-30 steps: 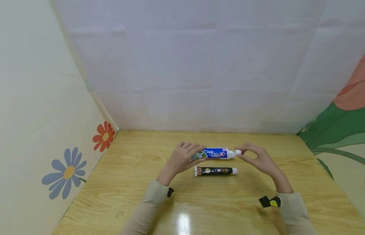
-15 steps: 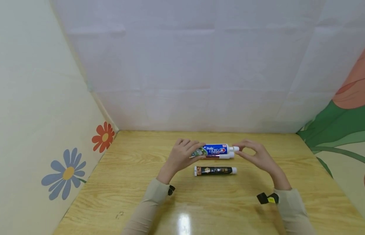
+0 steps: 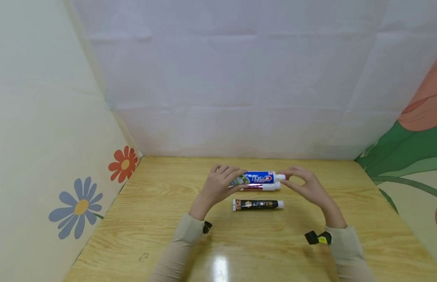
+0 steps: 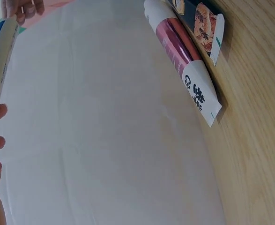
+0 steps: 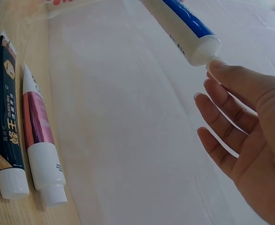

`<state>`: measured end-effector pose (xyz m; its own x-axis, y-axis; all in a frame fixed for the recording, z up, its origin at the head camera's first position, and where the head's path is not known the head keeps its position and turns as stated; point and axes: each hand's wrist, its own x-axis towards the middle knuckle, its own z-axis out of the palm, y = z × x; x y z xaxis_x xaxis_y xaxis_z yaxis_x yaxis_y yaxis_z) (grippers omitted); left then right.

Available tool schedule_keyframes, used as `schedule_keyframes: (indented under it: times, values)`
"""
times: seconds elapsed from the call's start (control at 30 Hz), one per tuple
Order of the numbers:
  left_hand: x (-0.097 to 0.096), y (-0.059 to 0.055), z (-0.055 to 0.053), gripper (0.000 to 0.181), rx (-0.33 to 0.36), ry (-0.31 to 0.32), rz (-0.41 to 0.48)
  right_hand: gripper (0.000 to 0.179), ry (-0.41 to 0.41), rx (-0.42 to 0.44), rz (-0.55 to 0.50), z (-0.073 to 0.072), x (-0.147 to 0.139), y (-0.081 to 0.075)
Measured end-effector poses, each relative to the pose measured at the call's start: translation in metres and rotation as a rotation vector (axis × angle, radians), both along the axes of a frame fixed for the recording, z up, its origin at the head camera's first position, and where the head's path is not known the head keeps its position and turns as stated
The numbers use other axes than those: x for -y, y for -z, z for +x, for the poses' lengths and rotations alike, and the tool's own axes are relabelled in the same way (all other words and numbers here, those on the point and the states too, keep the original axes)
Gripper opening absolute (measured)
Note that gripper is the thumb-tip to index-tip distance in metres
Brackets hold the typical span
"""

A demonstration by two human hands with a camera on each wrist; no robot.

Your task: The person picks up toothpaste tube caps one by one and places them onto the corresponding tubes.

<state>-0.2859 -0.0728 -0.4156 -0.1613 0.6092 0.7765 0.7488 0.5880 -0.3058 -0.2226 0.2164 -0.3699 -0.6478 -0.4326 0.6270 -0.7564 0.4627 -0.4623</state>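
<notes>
My left hand grips a blue and white toothpaste tube by its left end, holding it above the table. The tube's white cap is at the right end, pinched between thumb and finger of my right hand. In the right wrist view the thumb mostly hides the cap, and the other fingers are spread apart. Beneath the held tube lies a pink and white tube, partly covered in the head view. A black toothpaste tube with a white cap lies nearer to me.
Under everything is a wood-grain table. A white sheet rises behind its back edge. Walls with printed flowers stand at the left and right.
Both hands have lifted the blue tube slightly, away from the table, so more of the pink tube shows. The cap now sits closer against the tube's end. The black tube has stayed put.
</notes>
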Motion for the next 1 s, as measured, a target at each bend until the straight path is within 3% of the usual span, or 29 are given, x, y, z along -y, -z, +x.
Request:
schedule_keyframes:
  times: [0.33,0.63,1.0]
  values:
    - [0.001,0.003,-0.001,0.049,0.039,0.014,-0.036,0.026,0.028,0.023,0.04,0.002,0.003,-0.001]
    - [0.0,0.003,0.002,0.05,0.03,0.025,-0.029,0.026,0.055,0.05,0.059,-0.016,-0.009,0.028]
    - [0.001,0.002,0.004,0.053,0.022,0.067,-0.015,0.016,0.003,0.094,0.046,-0.02,-0.009,0.034]
